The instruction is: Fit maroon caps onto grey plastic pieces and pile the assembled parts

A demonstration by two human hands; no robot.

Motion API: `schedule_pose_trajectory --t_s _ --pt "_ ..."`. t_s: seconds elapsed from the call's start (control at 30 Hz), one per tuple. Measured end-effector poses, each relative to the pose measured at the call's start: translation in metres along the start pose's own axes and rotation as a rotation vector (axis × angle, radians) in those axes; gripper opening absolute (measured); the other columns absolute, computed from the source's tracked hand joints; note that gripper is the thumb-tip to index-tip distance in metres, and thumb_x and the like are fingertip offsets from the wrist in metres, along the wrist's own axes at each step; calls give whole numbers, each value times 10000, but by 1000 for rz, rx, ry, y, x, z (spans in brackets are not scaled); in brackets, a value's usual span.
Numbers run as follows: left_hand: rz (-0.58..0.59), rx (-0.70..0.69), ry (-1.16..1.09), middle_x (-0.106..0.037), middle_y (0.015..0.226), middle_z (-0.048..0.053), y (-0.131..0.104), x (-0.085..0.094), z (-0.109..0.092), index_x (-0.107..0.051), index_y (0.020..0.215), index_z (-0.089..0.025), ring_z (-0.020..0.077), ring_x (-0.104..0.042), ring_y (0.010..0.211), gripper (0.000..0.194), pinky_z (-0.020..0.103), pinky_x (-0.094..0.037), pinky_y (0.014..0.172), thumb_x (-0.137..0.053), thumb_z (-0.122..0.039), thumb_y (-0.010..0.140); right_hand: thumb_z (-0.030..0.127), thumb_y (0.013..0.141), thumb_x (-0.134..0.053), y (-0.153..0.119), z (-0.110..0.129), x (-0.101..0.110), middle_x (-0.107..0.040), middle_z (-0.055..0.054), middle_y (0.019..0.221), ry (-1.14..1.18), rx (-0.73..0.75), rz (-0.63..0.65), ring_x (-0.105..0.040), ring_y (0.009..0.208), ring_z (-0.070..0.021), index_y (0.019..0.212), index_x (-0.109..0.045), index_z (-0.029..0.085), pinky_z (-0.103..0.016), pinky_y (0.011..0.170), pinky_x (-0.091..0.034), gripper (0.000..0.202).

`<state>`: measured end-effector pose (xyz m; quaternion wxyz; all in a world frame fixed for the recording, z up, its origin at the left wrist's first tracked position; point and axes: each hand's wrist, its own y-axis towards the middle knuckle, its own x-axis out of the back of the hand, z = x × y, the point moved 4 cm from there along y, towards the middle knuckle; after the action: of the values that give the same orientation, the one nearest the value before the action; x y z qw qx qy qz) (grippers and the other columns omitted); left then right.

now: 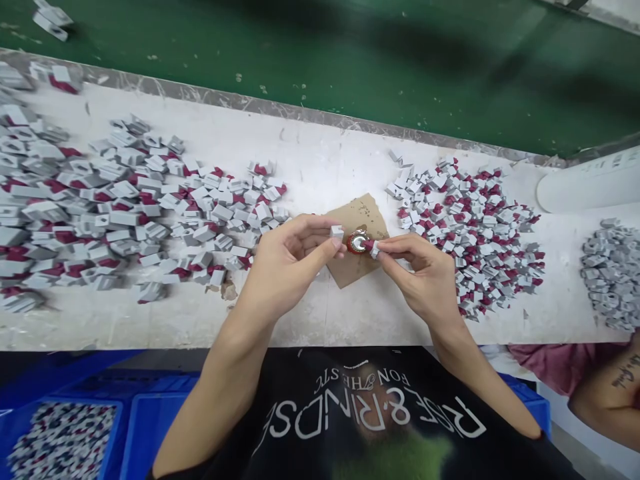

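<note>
Between the thumb and fingers of my left hand is a small grey block. My right hand pinches a grey and dark red piece, its red end pointing left at a small round red-rimmed container with a shiny inside. Whether the red end touches the container, I cannot tell. The container sits on a stained piece of brown cardboard that lies on the white table, under and between both hands.
Grey and dark red pieces spread across the table's left, with another pile right of my hands. Plain grey pieces lie at far right, near a white cylinder. Blue crates stand below; another person's arm is at right.
</note>
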<state>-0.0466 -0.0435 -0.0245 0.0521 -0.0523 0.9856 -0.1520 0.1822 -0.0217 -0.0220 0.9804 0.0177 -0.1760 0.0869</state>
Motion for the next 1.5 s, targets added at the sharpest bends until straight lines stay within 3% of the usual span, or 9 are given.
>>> schedule_pose_trajectory --t_s 0.37,0.53,0.73,0.9,1.03,1.33,1.5 --pt "31 -9 -20 -892 1049 61 10 -1 6 -828 1112 -215 209 -849 877 152 376 -721 924 -863 -247 967 243 1014 -850 3 -1 -3 -890 -47 1044 -16 7 8 -823 1009 -286 997 -896 332 -484 871 -681 102" --pt "45 -25 -23 -896 1033 65 15 -5 2 -839 1100 -216 232 -862 965 143 381 -720 968 -886 -261 972 237 988 -877 3 -3 1 -891 -37 1037 78 -7 -20 -828 993 -253 1014 -913 318 -438 878 -681 92" --pt "102 -77 -68 -901 1059 74 25 -23 -16 -845 1100 -206 238 -864 1010 148 362 -727 938 -896 -237 965 360 919 -991 18 2 14 -881 -1 988 403 -131 -104 -834 914 -221 981 -900 334 -386 817 -703 113" --pt "214 -110 -112 -898 1035 66 31 -44 -31 -845 1142 -206 220 -864 930 132 339 -726 844 -855 -235 1014 409 870 -1039 32 12 20 -885 2 992 539 -187 -68 -847 967 -238 955 -899 334 -456 943 -726 180" --pt "228 -124 -129 -891 1028 61 32 -50 -33 -849 1162 -210 203 -841 850 137 325 -707 747 -840 -226 1026 427 845 -1055 35 14 22 -878 8 951 549 -182 -92 -840 931 -232 941 -897 330 -468 963 -727 208" --pt "243 -124 -132 -891 1051 64 33 -48 -28 -847 1162 -213 236 -860 957 152 350 -728 819 -849 -247 1015 383 834 -1049 35 13 20 -867 -2 936 491 -178 -105 -817 861 -207 924 -904 320 -384 830 -714 182" --pt "276 -146 -24 -892 1085 72 31 -47 -32 -857 1145 -215 242 -864 985 114 367 -742 889 -834 -240 1036 317 863 -1004 35 19 19 -876 -18 945 397 -156 -43 -845 875 -221 934 -920 310 -369 789 -733 111"
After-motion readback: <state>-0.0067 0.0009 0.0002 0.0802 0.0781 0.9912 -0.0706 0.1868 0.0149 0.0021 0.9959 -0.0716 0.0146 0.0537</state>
